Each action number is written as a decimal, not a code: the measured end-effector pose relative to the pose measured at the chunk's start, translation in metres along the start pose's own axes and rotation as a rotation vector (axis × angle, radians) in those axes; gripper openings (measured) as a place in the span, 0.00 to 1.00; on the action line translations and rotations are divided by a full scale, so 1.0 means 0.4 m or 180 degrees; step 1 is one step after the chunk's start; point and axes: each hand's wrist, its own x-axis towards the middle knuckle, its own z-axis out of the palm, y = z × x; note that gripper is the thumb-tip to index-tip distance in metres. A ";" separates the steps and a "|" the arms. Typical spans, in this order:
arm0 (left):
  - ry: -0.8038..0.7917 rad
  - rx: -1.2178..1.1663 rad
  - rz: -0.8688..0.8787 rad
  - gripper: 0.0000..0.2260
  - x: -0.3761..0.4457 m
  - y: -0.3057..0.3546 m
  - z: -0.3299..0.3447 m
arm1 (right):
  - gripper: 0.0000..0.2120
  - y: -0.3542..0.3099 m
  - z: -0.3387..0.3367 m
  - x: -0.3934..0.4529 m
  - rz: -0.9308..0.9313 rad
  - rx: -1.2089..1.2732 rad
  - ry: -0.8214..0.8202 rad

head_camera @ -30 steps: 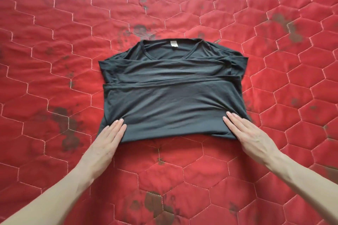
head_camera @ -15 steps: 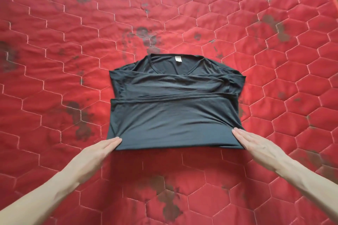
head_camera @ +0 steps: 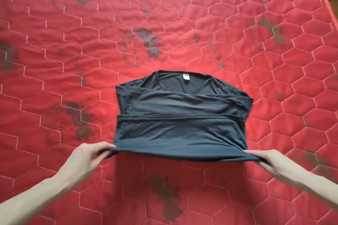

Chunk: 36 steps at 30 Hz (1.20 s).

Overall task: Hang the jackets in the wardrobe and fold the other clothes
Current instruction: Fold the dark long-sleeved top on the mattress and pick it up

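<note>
A: What's the biggest thing under you?

B: The red quilted bed cover [head_camera: 73, 42], dark stains scattered over it.

A: And the garment?

B: Your dark T-shirt [head_camera: 182, 115] lies mid-cover, collar at 12 o'clock, already folded with 1 fold line across it, near edge raised off the cover.

A: Your 2 hands?

B: Left hand [head_camera: 87, 159] pinches the 7 o'clock corner; right hand [head_camera: 270, 162] pinches the 5 o'clock corner.
</note>
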 end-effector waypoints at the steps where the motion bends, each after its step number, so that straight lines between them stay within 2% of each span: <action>1: 0.0144 -0.0081 -0.0105 0.13 0.019 -0.001 -0.007 | 0.22 -0.003 -0.013 0.012 0.0109 0.0214 0.0038; 4: 0.0430 -0.0563 -0.0438 0.11 0.087 0.003 -0.025 | 0.23 -0.002 -0.054 0.049 0.0274 0.1079 0.0344; 10: 0.1137 -0.1368 -0.0877 0.06 0.240 0.011 -0.064 | 0.09 0.023 -0.128 0.175 0.0907 0.2738 0.1201; 12: 0.1335 -0.1469 -0.0940 0.04 0.291 0.007 -0.066 | 0.10 0.024 -0.144 0.229 0.1032 0.3229 0.1309; 19: 0.1829 -0.1447 -0.0927 0.08 0.493 0.005 -0.051 | 0.13 -0.056 -0.188 0.405 0.1184 0.2698 0.2423; 24: 0.2101 -0.1252 -0.0752 0.06 0.636 -0.005 -0.063 | 0.13 -0.067 -0.198 0.519 0.1213 0.2091 0.3069; 27: 0.2110 -0.1072 -0.0806 0.06 0.696 -0.013 -0.066 | 0.14 -0.042 -0.195 0.554 0.1279 0.1763 0.3131; 33: 0.2132 -0.0985 -0.1225 0.06 0.719 0.000 -0.021 | 0.16 -0.024 -0.184 0.583 0.1585 0.1365 0.2873; 36: 0.2276 0.0224 -0.1140 0.11 0.685 0.022 0.015 | 0.15 -0.039 -0.176 0.583 0.1531 0.1211 0.3080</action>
